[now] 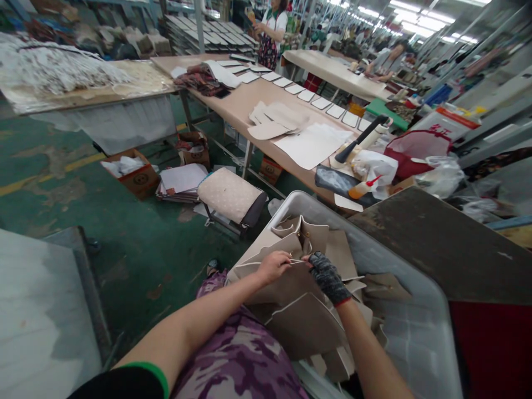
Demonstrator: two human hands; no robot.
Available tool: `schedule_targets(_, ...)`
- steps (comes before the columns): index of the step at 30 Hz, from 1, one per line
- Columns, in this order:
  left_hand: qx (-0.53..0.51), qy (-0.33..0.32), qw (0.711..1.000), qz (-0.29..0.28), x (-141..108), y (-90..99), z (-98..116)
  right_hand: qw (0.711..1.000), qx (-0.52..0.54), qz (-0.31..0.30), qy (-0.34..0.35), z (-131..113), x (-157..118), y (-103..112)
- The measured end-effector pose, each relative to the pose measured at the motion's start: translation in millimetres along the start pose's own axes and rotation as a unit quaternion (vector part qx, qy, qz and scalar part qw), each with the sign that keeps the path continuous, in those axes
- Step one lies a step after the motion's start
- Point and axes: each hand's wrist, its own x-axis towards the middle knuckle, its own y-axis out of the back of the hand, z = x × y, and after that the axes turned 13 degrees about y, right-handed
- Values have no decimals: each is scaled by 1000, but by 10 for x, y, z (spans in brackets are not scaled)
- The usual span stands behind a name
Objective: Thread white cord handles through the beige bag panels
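Observation:
Several taupe leather bag pieces (305, 327) with pale edges are piled in a large whitish plastic bin (436, 310) in front of me. My left hand (275, 266), bare, pinches the top edge of one bag piece near the middle of the pile. Close to its right, my right hand (328, 275), in a grey knit fingerless glove, has its fingers closed on the same edge. Small gold-coloured metal parts show just above both hands.
Beyond the bin, a long brown table (236, 108) holds flat pieces, a black-handled tool (359, 141) and an orange bottle (361, 190). A padded stool (230, 197) and cardboard boxes (141, 177) stand on the floor. Other people are farther back.

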Motion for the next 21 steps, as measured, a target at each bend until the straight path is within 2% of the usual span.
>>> schedule_targets(5, 4, 3, 1000, 26, 1, -57, 3, 991, -92, -85, 39, -120, 116, 133)
schedule_targets(10, 6, 4, 1000, 26, 24, -91, -16, 971, -189, -109, 92, -303, 247, 118)
schedule_targets(15, -1, 7, 1000, 25, -31, 7, -145, 968, -192, -117, 108, -284, 264, 77)
schedule_targets(21, -15, 33, 998, 48, -153, 135, -287, 963, -195, -139, 127, -205, 251, 148)
